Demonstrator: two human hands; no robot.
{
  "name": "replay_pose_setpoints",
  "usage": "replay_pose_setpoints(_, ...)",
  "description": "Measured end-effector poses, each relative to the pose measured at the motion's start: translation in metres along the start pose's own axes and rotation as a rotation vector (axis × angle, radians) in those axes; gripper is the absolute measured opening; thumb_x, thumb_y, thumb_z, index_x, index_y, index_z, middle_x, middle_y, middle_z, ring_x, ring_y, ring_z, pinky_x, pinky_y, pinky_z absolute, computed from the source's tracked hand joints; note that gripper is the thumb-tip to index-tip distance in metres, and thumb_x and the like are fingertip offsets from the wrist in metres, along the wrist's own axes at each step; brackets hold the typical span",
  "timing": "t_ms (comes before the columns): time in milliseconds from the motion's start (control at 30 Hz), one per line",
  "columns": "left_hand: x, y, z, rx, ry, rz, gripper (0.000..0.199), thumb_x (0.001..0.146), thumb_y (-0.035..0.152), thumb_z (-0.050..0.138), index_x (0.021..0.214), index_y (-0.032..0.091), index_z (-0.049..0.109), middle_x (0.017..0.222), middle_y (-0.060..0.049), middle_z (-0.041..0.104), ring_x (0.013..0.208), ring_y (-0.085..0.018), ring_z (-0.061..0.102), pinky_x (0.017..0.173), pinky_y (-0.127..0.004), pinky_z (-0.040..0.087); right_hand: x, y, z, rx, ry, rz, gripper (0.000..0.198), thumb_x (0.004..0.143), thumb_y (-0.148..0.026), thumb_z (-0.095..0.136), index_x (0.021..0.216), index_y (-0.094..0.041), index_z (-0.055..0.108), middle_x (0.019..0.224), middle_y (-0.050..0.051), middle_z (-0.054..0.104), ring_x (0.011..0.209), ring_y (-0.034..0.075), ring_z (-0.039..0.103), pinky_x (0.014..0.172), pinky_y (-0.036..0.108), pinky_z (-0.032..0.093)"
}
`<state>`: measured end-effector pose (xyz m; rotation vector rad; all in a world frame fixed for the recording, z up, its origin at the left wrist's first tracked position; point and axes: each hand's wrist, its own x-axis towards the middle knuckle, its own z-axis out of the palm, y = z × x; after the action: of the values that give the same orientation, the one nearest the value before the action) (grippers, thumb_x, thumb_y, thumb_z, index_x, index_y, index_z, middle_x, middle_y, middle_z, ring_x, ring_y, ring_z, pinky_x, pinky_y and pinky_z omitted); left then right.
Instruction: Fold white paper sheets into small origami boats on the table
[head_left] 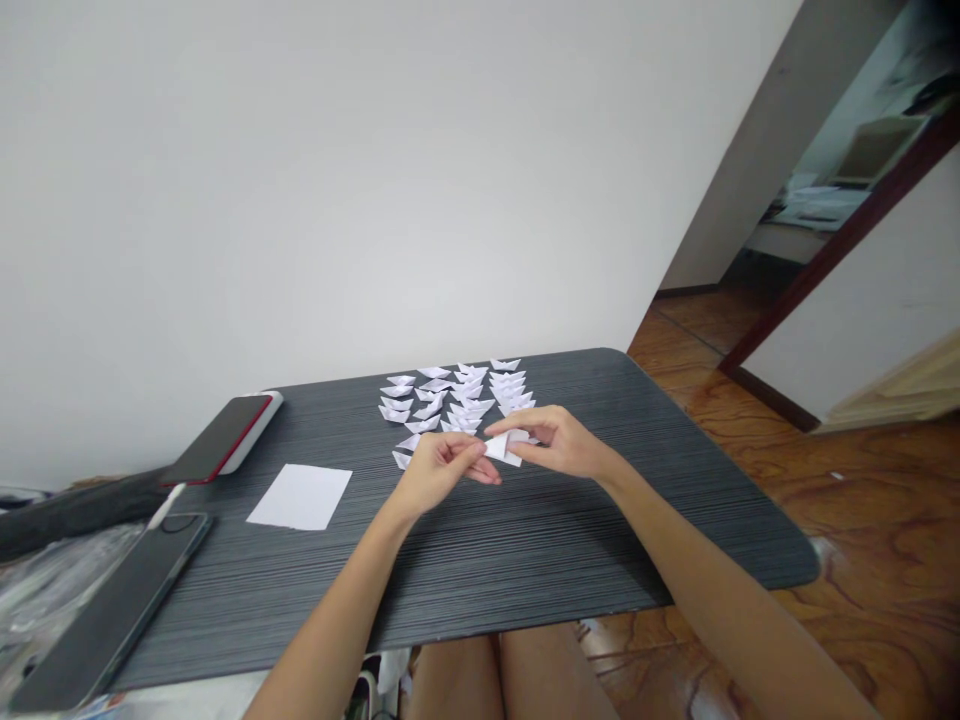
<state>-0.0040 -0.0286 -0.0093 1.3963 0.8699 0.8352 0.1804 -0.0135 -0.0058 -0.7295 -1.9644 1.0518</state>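
A small piece of folded white paper [504,449] is held between my two hands, above the middle of the dark table. My left hand [442,468] pinches its left corner between thumb and fingers. From the other side, my right hand [559,443] has its thumb and fingers closed on the right part of the paper. Just behind the hands stand several white paper boats [469,385] in rough columns. My hands hide some of the nearest boats. Left of my left hand, a flat square sheet of white paper [301,497] lies on the table.
The dark table [600,540] has a rounded right end and meets a white wall [420,180] at the back. At its left lie a dark red-edged device on a white one [271,408] and a phone [120,610] near a white cable [165,508]. Wooden floor [862,500] shows at right.
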Motion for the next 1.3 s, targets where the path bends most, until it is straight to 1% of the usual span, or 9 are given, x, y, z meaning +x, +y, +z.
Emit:
replay_pose_setpoints(67, 0.0, -0.001, 0.0, 0.089, 0.063, 0.061, 0.026, 0.073, 0.034, 0.054, 0.074, 0.008, 0.06, 0.064, -0.008, 0.067, 0.06, -0.018, 0.064, 0.063, -0.03, 0.053, 0.0, 0.001, 0.001, 0.052, 0.062, 0.115, 0.035, 0.071, -0.027, 0.056, 0.103, -0.014, 0.058, 0.08, 0.006, 0.064, 0.064, 0.013, 0.057, 0.055, 0.023, 0.045)
replay_pose_setpoints(133, 0.0, -0.003, 0.001, 0.176, 0.101, 0.118, 0.026, 0.074, 0.034, 0.053, 0.073, 0.009, 0.061, 0.067, -0.008, 0.067, 0.061, -0.017, 0.064, 0.064, -0.029, 0.052, 0.001, 0.002, 0.004, 0.023, 0.128, 0.177, 0.032, 0.069, -0.03, 0.058, 0.096, -0.013, 0.062, 0.075, 0.005, 0.064, 0.06, 0.012, 0.056, 0.052, 0.022, 0.044)
replay_pose_setpoints(233, 0.0, -0.004, 0.002, 0.222, 0.133, 0.158, 0.024, 0.074, 0.033, 0.052, 0.075, 0.011, 0.062, 0.068, -0.008, 0.068, 0.063, -0.017, 0.064, 0.064, -0.028, 0.053, 0.003, 0.005, 0.006, -0.056, 0.178, 0.175, 0.02, 0.068, -0.028, 0.059, 0.08, -0.014, 0.067, 0.073, 0.005, 0.065, 0.063, 0.014, 0.057, 0.057, 0.025, 0.044)
replay_pose_setpoints(367, 0.0, -0.005, 0.003, 0.196, 0.132, 0.146, 0.024, 0.074, 0.031, 0.053, 0.078, 0.01, 0.062, 0.07, -0.008, 0.068, 0.066, -0.018, 0.065, 0.065, -0.028, 0.053, 0.005, 0.007, 0.006, 0.015, 0.172, 0.179, 0.015, 0.068, -0.023, 0.059, 0.078, -0.014, 0.067, 0.074, 0.005, 0.066, 0.068, 0.015, 0.058, 0.061, 0.025, 0.045)
replay_pose_setpoints(833, 0.006, -0.005, 0.006, -0.172, 0.114, -0.038, 0.03, 0.067, 0.032, 0.062, 0.079, 0.005, 0.059, 0.068, -0.011, 0.068, 0.069, -0.022, 0.065, 0.074, -0.036, 0.051, 0.007, 0.009, 0.006, 0.13, 0.197, 0.248, 0.017, 0.065, -0.024, 0.061, 0.076, -0.011, 0.066, 0.073, 0.005, 0.065, 0.066, 0.013, 0.058, 0.062, 0.024, 0.045)
replay_pose_setpoints(933, 0.006, -0.006, 0.006, -0.207, 0.126, -0.036, 0.029, 0.067, 0.03, 0.063, 0.08, 0.005, 0.059, 0.069, -0.011, 0.068, 0.069, -0.022, 0.065, 0.075, -0.036, 0.05, 0.007, 0.009, 0.005, 0.161, 0.175, 0.269, 0.025, 0.072, -0.031, 0.054, 0.083, -0.011, 0.065, 0.066, 0.003, 0.063, 0.057, 0.01, 0.054, 0.052, 0.021, 0.042)
replay_pose_setpoints(1000, 0.007, -0.008, 0.005, -0.232, 0.128, -0.023, 0.027, 0.068, 0.029, 0.062, 0.081, 0.005, 0.06, 0.072, -0.012, 0.068, 0.071, -0.022, 0.065, 0.076, -0.035, 0.05, 0.006, 0.009, 0.004, 0.17, 0.16, 0.267, 0.03, 0.076, -0.032, 0.05, 0.095, -0.013, 0.062, 0.063, 0.002, 0.061, 0.048, 0.007, 0.049, 0.044, 0.019, 0.038)
replay_pose_setpoints(1100, 0.007, -0.008, 0.003, -0.271, 0.115, -0.024, 0.024, 0.07, 0.027, 0.06, 0.079, 0.005, 0.062, 0.075, -0.012, 0.068, 0.073, -0.022, 0.065, 0.077, -0.034, 0.049, 0.004, 0.007, 0.003, 0.183, 0.127, 0.235, 0.034, 0.074, -0.028, 0.052, 0.106, -0.017, 0.056, 0.072, 0.002, 0.061, 0.045, 0.006, 0.048, 0.042, 0.019, 0.039)
replay_pose_setpoints(1300, 0.007, -0.007, -0.002, -0.389, 0.044, -0.136, 0.017, 0.067, 0.023, 0.063, 0.07, 0.006, 0.064, 0.07, -0.011, 0.068, 0.068, -0.022, 0.065, 0.074, -0.033, 0.049, 0.004, 0.003, 0.004, 0.166, 0.126, 0.257, 0.021, 0.069, -0.023, 0.056, 0.086, -0.012, 0.062, 0.059, 0.001, 0.058, 0.044, 0.007, 0.051, 0.041, 0.017, 0.037)
